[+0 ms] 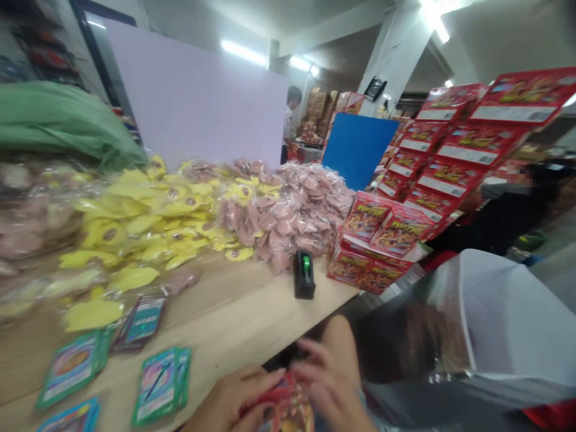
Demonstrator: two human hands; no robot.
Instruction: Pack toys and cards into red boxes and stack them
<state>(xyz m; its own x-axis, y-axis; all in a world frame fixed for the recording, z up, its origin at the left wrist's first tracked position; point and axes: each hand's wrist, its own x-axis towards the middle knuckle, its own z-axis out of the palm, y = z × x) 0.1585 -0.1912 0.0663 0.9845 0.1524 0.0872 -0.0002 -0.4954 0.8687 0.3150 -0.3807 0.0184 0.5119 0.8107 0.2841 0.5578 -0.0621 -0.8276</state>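
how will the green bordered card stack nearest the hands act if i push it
The card stack may fan or slide apart, since its cards overlap unevenly and no band shows. It seems unlikely to roll or tip, lying flat and low on the table. Single cards probably flex, looking thin.

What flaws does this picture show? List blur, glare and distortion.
Head view: blur smears the right hand, and the left hand less; head view: the ceiling light burns out white; head view: plastic bags glint; head view: red boxes lean and stretch toward the edge, perhaps from lens and tilt.
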